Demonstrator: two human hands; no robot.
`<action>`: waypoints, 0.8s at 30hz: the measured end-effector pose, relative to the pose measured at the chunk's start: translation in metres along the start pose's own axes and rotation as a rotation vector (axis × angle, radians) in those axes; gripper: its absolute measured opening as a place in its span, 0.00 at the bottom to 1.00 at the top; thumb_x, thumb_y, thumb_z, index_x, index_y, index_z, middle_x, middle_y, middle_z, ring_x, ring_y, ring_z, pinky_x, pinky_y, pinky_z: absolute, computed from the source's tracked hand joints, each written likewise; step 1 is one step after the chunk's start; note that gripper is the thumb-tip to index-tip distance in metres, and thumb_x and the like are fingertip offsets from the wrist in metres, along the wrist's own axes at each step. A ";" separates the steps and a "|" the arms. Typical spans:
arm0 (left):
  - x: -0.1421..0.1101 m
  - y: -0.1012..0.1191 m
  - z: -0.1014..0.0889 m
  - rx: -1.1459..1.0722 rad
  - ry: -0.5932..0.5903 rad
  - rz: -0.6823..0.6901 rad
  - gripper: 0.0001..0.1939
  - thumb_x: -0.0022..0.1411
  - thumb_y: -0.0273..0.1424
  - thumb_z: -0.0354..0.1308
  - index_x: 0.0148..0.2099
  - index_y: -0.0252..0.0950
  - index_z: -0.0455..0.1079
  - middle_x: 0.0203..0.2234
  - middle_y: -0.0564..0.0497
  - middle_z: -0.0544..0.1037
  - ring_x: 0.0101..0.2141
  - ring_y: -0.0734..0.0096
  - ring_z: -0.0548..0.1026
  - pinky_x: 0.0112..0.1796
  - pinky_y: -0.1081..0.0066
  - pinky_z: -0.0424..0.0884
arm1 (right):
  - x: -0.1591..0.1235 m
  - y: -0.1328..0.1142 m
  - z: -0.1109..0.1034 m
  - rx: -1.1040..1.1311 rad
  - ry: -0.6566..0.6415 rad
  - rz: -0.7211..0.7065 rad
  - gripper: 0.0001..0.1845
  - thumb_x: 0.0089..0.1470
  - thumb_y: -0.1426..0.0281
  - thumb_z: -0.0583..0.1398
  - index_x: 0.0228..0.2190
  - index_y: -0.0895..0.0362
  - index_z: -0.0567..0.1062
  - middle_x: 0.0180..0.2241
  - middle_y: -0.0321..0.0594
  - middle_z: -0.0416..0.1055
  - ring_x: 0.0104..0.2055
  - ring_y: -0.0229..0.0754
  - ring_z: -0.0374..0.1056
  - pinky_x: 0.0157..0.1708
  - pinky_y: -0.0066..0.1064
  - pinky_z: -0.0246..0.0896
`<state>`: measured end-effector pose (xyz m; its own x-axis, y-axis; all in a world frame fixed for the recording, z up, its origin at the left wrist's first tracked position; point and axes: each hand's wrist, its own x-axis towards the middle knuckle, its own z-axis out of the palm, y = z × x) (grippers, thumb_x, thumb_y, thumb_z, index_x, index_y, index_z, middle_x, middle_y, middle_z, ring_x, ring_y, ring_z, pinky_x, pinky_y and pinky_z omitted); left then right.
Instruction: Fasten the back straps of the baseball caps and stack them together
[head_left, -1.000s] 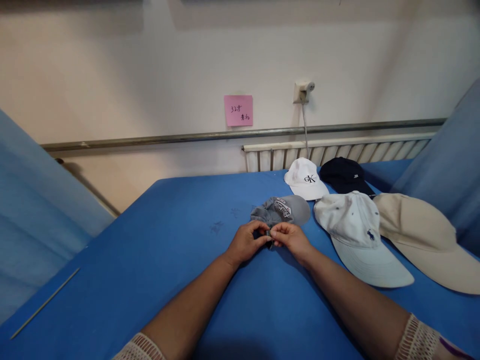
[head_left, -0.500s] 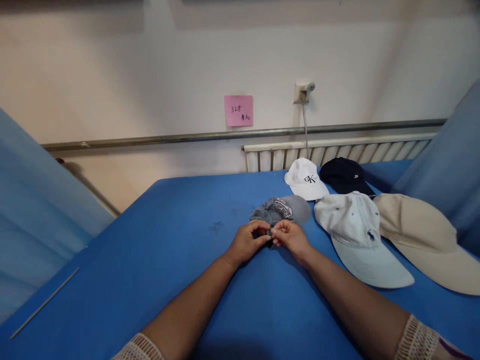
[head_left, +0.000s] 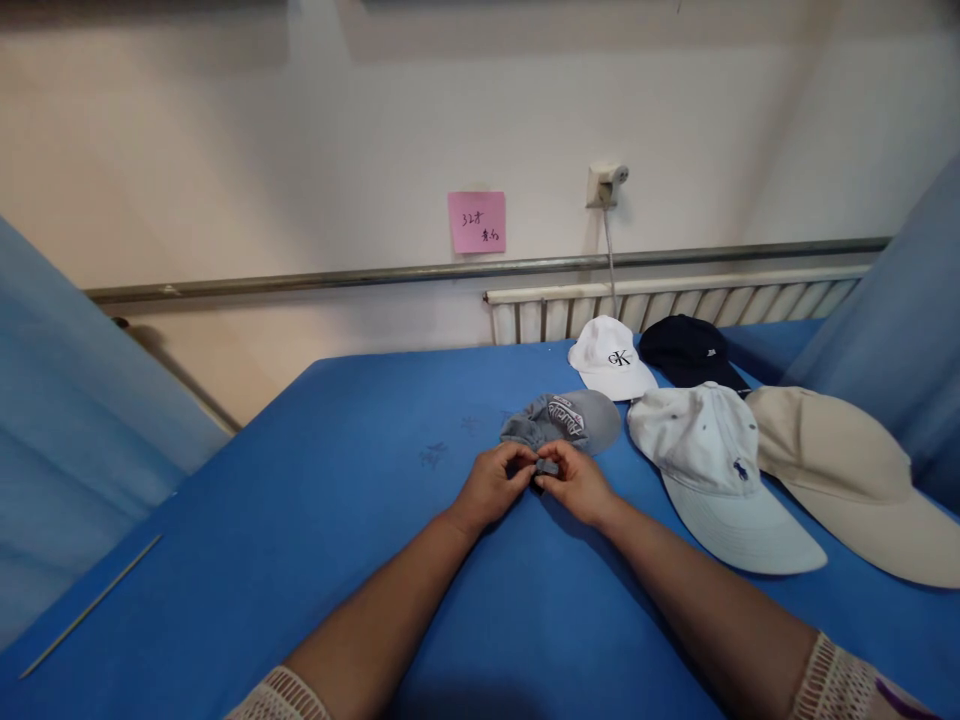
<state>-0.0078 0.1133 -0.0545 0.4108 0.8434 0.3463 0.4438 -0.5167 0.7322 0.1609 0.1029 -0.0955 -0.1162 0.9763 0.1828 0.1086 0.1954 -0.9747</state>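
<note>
A grey baseball cap with pale lettering lies on its side on the blue table cover, brim pointing right. At its near edge a short dark grey strap shows between my fingertips. My left hand pinches the strap's left end between thumb and fingers. From the right, my right hand pinches the same strap, thumb below and fingers above. The hands almost touch, and the fingers partly hide the strap and any buckle on it.
To the right sit a white cap, a black cap, a pale cap with a small dark logo and a beige cap. A thin stick lies at the left edge. Blue curtains hang at both sides.
My right-hand fingers have shifted slightly and spread around the strap, so more of its grey surface shows. The cap and my left hand have stayed nearly in place.
</note>
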 end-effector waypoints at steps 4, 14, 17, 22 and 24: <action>-0.004 0.010 -0.002 0.186 -0.077 0.102 0.06 0.61 0.26 0.55 0.40 0.37 0.72 0.35 0.50 0.78 0.37 0.69 0.75 0.41 0.69 0.69 | 0.000 -0.003 -0.002 -0.305 0.038 -0.067 0.09 0.45 0.72 0.62 0.33 0.54 0.73 0.32 0.36 0.73 0.33 0.40 0.67 0.34 0.32 0.62; -0.009 0.025 0.005 0.550 -0.024 0.133 0.09 0.66 0.28 0.50 0.44 0.37 0.70 0.36 0.47 0.78 0.38 0.63 0.75 0.42 0.64 0.68 | -0.004 -0.017 -0.001 -0.603 0.072 -0.125 0.09 0.48 0.74 0.59 0.35 0.56 0.72 0.33 0.40 0.72 0.34 0.43 0.67 0.37 0.34 0.59; -0.010 0.028 0.007 0.557 0.002 0.089 0.08 0.66 0.27 0.50 0.42 0.37 0.70 0.34 0.47 0.78 0.36 0.63 0.74 0.40 0.65 0.67 | -0.004 -0.016 -0.001 -0.618 0.070 -0.122 0.10 0.48 0.74 0.58 0.35 0.56 0.71 0.34 0.41 0.72 0.36 0.44 0.67 0.37 0.34 0.60; -0.010 0.031 0.009 0.658 -0.019 0.078 0.07 0.65 0.26 0.49 0.40 0.37 0.69 0.32 0.47 0.77 0.35 0.62 0.74 0.38 0.64 0.67 | -0.004 -0.016 -0.001 -0.651 0.047 -0.153 0.09 0.48 0.74 0.58 0.35 0.56 0.71 0.34 0.42 0.72 0.37 0.45 0.67 0.38 0.34 0.60; -0.010 0.031 0.009 0.662 -0.029 0.096 0.08 0.65 0.26 0.49 0.41 0.37 0.69 0.32 0.47 0.77 0.35 0.62 0.73 0.39 0.64 0.67 | -0.004 -0.016 -0.001 -0.657 0.045 -0.159 0.09 0.48 0.74 0.57 0.34 0.56 0.71 0.33 0.42 0.72 0.36 0.45 0.67 0.38 0.34 0.60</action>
<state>0.0091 0.0873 -0.0410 0.4902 0.7895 0.3695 0.7952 -0.5786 0.1812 0.1608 0.0957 -0.0801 -0.1409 0.9311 0.3366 0.6725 0.3395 -0.6577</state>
